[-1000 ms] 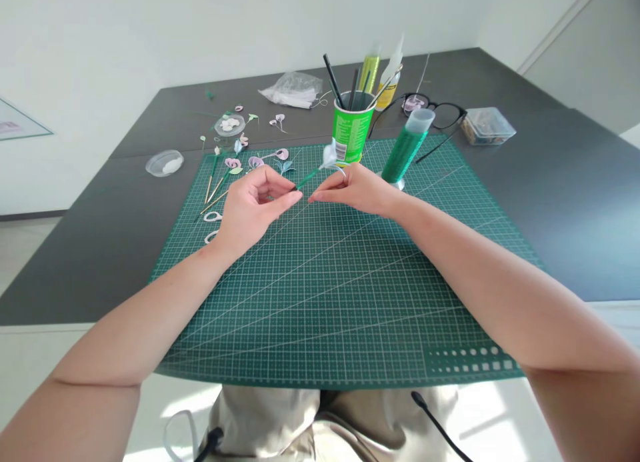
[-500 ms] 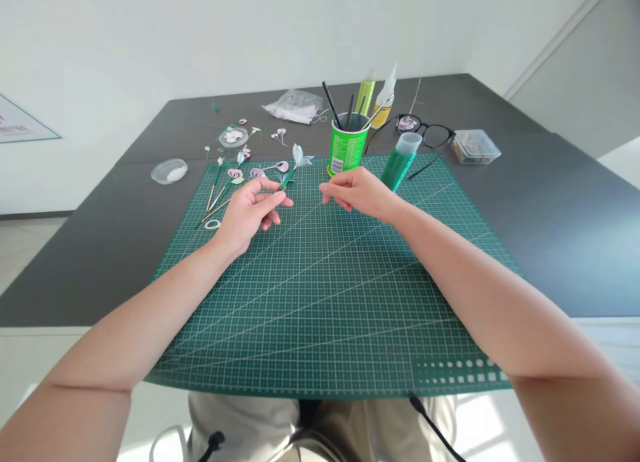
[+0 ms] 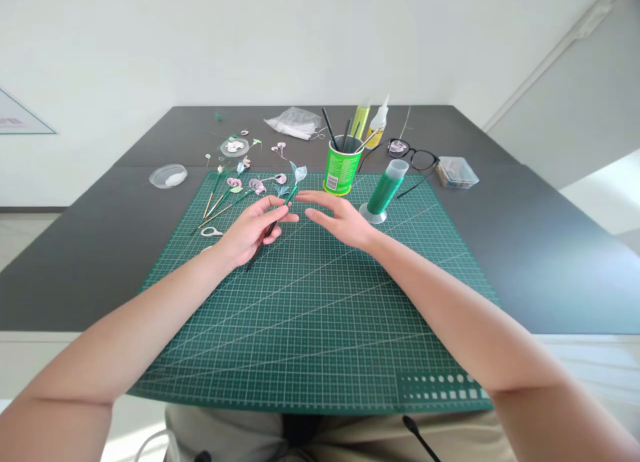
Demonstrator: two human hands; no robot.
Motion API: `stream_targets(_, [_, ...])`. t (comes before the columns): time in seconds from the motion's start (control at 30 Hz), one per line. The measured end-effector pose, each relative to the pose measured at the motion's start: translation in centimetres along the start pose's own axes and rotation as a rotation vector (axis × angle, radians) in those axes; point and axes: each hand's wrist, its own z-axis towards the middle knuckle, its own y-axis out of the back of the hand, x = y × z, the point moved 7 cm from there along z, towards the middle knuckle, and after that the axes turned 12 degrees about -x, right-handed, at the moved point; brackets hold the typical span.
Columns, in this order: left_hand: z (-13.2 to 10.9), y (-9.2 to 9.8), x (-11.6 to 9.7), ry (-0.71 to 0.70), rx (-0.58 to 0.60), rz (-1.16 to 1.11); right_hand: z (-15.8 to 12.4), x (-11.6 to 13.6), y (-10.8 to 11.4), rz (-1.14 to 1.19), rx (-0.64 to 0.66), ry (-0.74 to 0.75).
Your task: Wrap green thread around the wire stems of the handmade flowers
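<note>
My left hand point(image 3: 253, 227) pinches the green stem of a small paper flower point(image 3: 299, 175), whose pale blue head points up and away over the green cutting mat point(image 3: 320, 302). My right hand point(image 3: 336, 220) hovers just to the right of the stem, fingers spread and holding nothing. Several finished paper flowers on sticks point(image 3: 231, 190) lie on the mat's far left corner, close to my left hand.
A green cup of tools point(image 3: 341, 167) and a tilted green tube on a stand point(image 3: 383, 191) stand beyond my right hand. Farther back on the dark table point(image 3: 540, 242) are glasses point(image 3: 416, 157), a clear box point(image 3: 455, 172), a plastic bag point(image 3: 295, 123) and small dishes point(image 3: 169, 176).
My right hand let go of the flower and opened, fingers spread. My left hand kept the stem and lowered it toward the mat. The camera tilted up a little.
</note>
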Motion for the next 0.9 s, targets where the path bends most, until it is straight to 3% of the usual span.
stream_targets(0.27, [0.1,-0.2,0.5,-0.023,0.025,0.010,-0.9,0.1,-2.5,0.466,0.068,-0.218])
stream_targets(0.4, [0.1,-0.5,0.9,0.012,0.029,0.022,-1.2,-0.6,-2.9,0.363,0.065,-0.359])
stream_targets(0.57, [0.3,-0.2,1.1,0.042,-0.034,-0.007,-0.5,-0.4,-0.4,0.095,-0.027,-0.342])
stream_targets(0.73, [0.8,1.8,0.4,0.000,-0.218,-0.104,0.5,-0.3,2.4,0.050,-0.088,-0.327])
stream_targets(0.9, [0.9,2.6,0.0,-0.033,-0.288,-0.156,0.6,-0.8,3.9,-0.010,-0.142,-0.303])
